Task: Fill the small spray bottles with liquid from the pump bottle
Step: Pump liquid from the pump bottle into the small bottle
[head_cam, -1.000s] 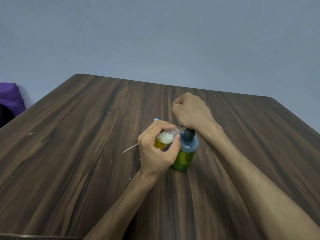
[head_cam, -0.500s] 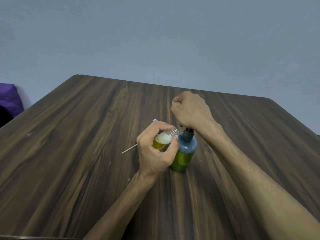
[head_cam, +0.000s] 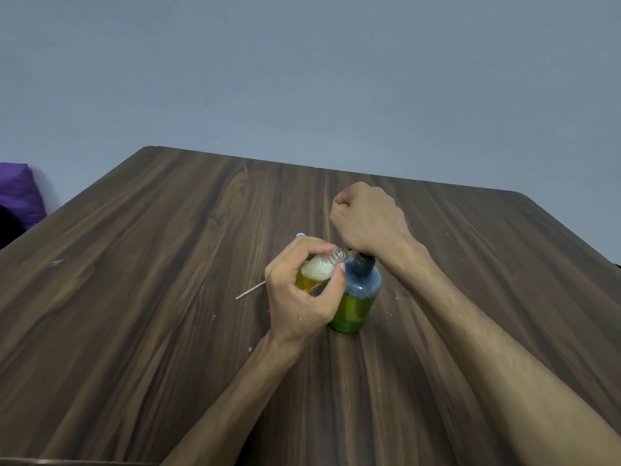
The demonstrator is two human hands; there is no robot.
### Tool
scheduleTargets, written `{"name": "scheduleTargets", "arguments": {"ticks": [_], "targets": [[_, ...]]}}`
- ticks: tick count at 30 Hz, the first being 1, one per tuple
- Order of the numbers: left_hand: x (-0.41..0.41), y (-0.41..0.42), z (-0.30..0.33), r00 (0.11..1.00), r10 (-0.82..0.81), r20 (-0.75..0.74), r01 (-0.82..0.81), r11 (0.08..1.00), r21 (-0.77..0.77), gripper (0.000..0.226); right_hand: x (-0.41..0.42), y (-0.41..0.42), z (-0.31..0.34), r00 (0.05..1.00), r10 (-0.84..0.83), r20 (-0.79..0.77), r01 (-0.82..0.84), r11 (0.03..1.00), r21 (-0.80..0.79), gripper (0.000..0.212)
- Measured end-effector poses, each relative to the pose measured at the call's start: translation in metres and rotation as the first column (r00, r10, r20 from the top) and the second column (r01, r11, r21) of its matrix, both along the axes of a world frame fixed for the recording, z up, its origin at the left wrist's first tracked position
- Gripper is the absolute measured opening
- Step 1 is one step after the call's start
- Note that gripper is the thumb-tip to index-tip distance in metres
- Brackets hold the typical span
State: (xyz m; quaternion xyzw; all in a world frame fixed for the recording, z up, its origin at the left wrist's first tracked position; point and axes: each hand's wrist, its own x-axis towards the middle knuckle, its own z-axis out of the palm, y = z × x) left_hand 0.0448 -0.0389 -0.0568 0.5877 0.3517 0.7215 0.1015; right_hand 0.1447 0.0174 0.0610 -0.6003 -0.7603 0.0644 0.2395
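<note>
Left hand point(head_cam: 304, 294) curls its fingers and thumb round one small spray bottle point(head_cam: 319, 272), capless, tilted with its open threaded neck toward the pump bottle point(head_cam: 358, 295); yellow liquid fills the small bottle's lower part and white foam lies above it. Right hand point(head_cam: 368, 220) is clenched in a fist directly above the pump bottle's dark collar, its underside on the pump head; whether the fingers wrap anything cannot be told. One pump bottle stands upright on the tabletop point(head_cam: 151, 297), its upper body blue-grey, its lower part green with liquid; the small bottle touches or nearly touches its left shoulder. Left of the pump bottle, beyond the left hand, one thin white tube point(head_cam: 250, 291) lies flat on the wood; one small blue tip point(head_cam: 300, 235) peeks out behind the left hand's knuckles. Far left of the pump bottle, off the tabletop's edge, sits one purple cushion-like thing point(head_cam: 20, 193).
</note>
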Motion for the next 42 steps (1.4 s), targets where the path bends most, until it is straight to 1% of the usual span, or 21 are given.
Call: {"name": "scheduleTargets", "arguments": {"ticks": [3, 6, 10, 14, 18, 22, 27, 31, 35, 39, 42], "targets": [[-0.0004, 0.0008, 0.0015, 1.000, 0.006, 0.001, -0.006, 1.000, 0.008, 0.014, -0.0002, 0.0014, 0.0000, 1.000, -0.009, -0.007, 0.009, 1.000, 0.002, 0.018], [-0.0008, 0.0011, 0.0003, 1.000, 0.003, 0.008, -0.003, 1.000, -0.001, 0.014, -0.0037, 0.0001, -0.0012, 1.000, 0.002, 0.029, -0.001, 1.000, -0.022, 0.024], [-0.0002, 0.0007, -0.0002, 1.000, 0.002, -0.004, -0.002, 1.000, 0.007, 0.014, -0.0001, 0.0008, 0.0020, 1.000, -0.001, -0.020, 0.001, 0.999, 0.041, 0.022], [0.0015, 0.0013, -0.0005, 1.000, -0.007, 0.009, 0.007, 1.000, -0.014, 0.016, -0.0028, -0.0013, -0.0030, 0.999, 0.007, 0.047, -0.007, 1.000, -0.001, 0.026], [0.0010, 0.0005, -0.0010, 1.000, 0.004, -0.007, -0.004, 1.000, -0.003, 0.015, 0.0011, 0.0014, 0.0032, 1.000, 0.006, 0.002, -0.006, 0.999, 0.043, 0.024], [0.0000, 0.0015, -0.0009, 1.000, -0.004, 0.007, 0.004, 1.000, -0.013, 0.016, -0.0008, 0.0020, -0.0042, 1.000, 0.006, 0.022, -0.006, 1.000, -0.009, 0.024], [0.0002, 0.0005, -0.0007, 1.000, -0.003, -0.003, 0.003, 1.000, -0.003, 0.016, 0.0013, 0.0036, -0.0030, 1.000, 0.000, -0.029, 0.002, 0.998, 0.061, 0.023], [-0.0001, 0.0003, -0.0002, 1.000, -0.001, 0.003, 0.001, 1.000, -0.006, 0.015, -0.0007, 0.0008, -0.0038, 1.000, 0.001, 0.023, -0.001, 1.000, 0.005, 0.024], [-0.0006, 0.0001, -0.0004, 1.000, -0.002, -0.006, 0.002, 1.000, 0.000, 0.015, 0.0004, 0.0019, 0.0012, 1.000, -0.008, -0.007, 0.009, 0.998, 0.056, 0.023], [-0.0007, 0.0005, -0.0001, 1.000, -0.005, 0.006, 0.005, 1.000, -0.007, 0.016, -0.0025, -0.0004, -0.0033, 0.999, -0.019, 0.041, 0.019, 1.000, -0.005, 0.023], [-0.0003, 0.0003, -0.0011, 1.000, -0.001, 0.001, 0.001, 1.000, -0.001, 0.015, 0.0006, -0.0015, 0.0010, 1.000, -0.023, 0.020, 0.022, 0.999, 0.048, 0.024]]}}
